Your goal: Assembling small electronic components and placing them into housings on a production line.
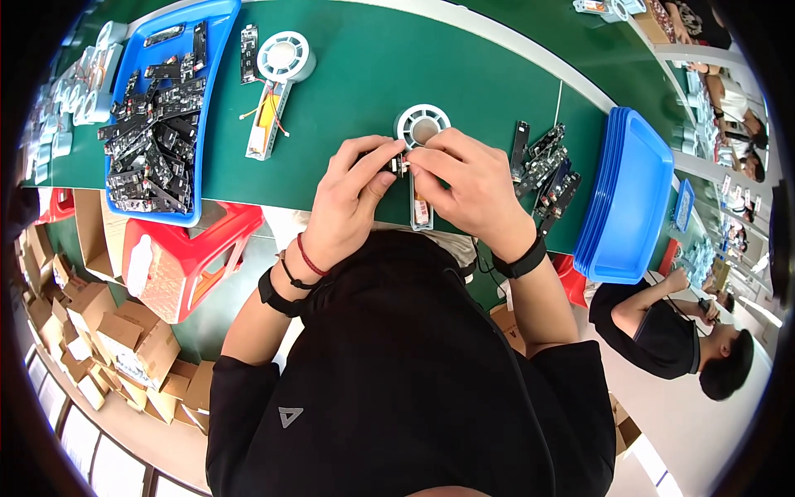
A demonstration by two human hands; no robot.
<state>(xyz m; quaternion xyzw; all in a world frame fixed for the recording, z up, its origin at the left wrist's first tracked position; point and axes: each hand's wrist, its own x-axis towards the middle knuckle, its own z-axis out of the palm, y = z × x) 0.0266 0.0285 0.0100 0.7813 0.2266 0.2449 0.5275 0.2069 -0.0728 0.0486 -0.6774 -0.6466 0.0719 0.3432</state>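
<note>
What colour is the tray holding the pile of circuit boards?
Blue tray, seen in the head view, upper left on the green table.

Electronics assembly workshop: green workbench (464, 74), blue trays (629, 199) of circuit boards (153, 141), cardboard boxes (124, 340).

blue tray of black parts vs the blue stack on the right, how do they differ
The blue tray on the left is single and filled with black circuit strips; the blue stack on the right is several trays nested, and the top one looks bare. The tray lies far from both hands; the stack sits nearer the right hand. Both are blue and rest on the green table.
</note>
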